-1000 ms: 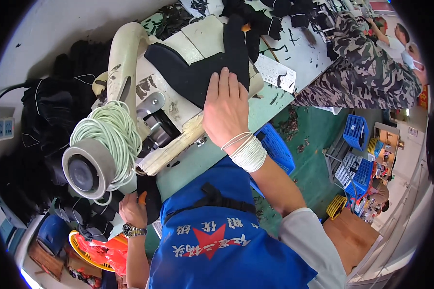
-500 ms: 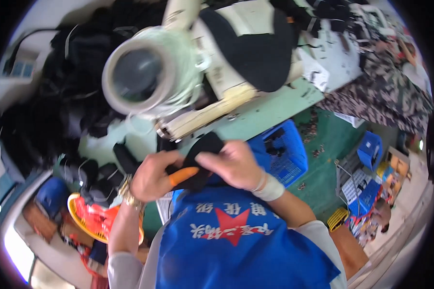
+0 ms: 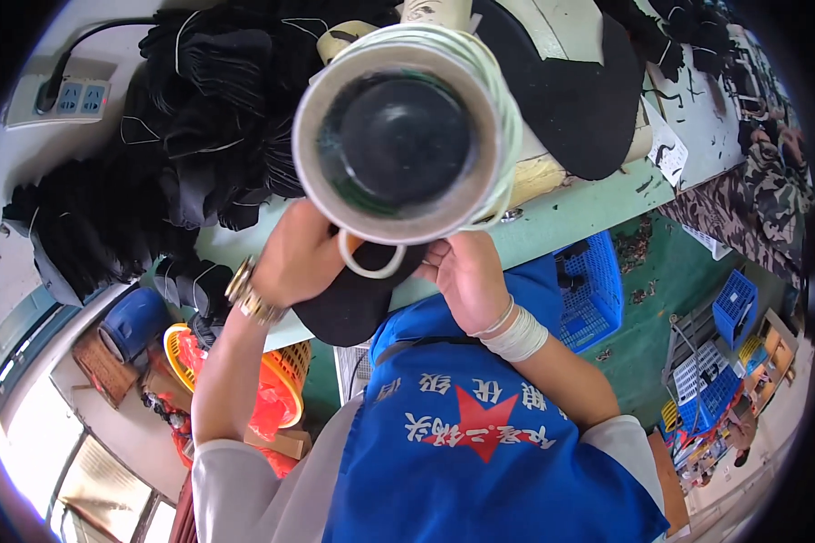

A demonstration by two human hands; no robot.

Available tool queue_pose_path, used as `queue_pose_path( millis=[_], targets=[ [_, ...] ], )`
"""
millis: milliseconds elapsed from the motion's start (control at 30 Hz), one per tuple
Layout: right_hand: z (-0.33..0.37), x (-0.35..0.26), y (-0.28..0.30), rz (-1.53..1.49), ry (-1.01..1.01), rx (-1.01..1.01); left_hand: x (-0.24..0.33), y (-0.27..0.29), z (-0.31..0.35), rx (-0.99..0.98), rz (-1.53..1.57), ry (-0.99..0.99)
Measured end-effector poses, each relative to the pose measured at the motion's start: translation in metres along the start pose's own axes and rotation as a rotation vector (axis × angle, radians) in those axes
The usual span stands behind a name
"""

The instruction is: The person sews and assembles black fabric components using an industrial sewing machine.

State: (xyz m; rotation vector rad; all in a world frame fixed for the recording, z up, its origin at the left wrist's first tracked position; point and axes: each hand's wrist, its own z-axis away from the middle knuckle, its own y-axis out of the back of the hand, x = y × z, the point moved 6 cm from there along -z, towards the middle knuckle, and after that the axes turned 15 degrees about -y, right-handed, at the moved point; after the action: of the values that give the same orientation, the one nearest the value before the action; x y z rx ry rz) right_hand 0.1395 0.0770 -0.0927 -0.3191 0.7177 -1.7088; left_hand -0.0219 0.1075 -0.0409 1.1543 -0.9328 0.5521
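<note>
My left hand is closed on a stack of black fabric pieces with rounded ends, hanging over the table's near edge. A small orange thing shows at its fingertips; I cannot tell if it is held or worn. At the pieces' right edge, my right hand has its fingers curled in, and what they pinch is hidden. A big round spool with a grey rim and pale cord wound round it stands close in front and covers some fingertips. A pale loop hangs below its rim.
Bundles of black fabric are heaped at the far left of the green table. A large black piece lies at the right. Below are a blue crate and a yellow basket. Another person in camouflage is far right.
My view has shifted, and the spool appears larger and nearer the middle. Both hands have moved up toward the table, still at the black pieces. My right hand has turned, its fingers curled inward.
</note>
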Motion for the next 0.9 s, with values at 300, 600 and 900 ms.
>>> queue_pose_path(
  millis=[300, 600, 900],
  targets=[
    [0.064, -0.065, 0.023, 0.629, 0.312, 0.358, -0.022, -0.034, 0.034, -0.194, 0.291, 0.080],
    [0.065, -0.140, -0.009, 1.381, 0.594, 0.619, -0.021, -0.026, -0.016, -0.255, 0.502, 0.426],
    [0.050, -0.153, -0.016, 1.440, 0.762, 0.618, -0.055, -0.054, 0.022, -0.023, 0.478, 0.407]
  ],
)
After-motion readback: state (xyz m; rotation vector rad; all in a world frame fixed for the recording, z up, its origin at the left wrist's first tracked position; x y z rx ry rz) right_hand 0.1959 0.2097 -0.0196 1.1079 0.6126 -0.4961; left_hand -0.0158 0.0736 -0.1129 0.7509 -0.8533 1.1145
